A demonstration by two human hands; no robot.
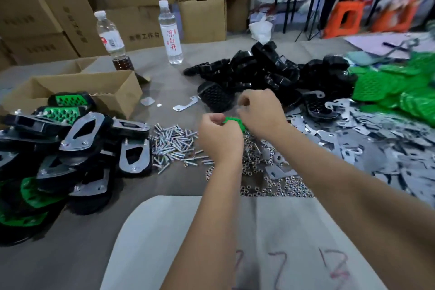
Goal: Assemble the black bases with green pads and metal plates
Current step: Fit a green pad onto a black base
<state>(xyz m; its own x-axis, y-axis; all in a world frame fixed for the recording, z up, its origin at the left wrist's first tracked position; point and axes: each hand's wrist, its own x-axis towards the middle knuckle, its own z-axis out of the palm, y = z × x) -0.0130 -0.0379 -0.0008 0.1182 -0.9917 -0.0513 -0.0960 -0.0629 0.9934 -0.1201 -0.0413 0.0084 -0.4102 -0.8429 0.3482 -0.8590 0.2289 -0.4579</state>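
Head view: left hand [220, 140] and right hand [259, 113] both pinch a green pad [233, 122] over the counter [164, 186]; seat it squarely before bolting.

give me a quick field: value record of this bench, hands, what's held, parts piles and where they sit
left hand: left hand curled on the green pad
right hand: right hand curled on the same pad from the far side
finished units: stack of assembled bases, near left
black bases: loose pile, far centre
green pads: heap, far right
metal plates: spread, right
bolts: pile, left of the hands
nuts: scatter, below the hands
bottles: two bottles, far left of centre
box: open cardboard box, behind the finished stack
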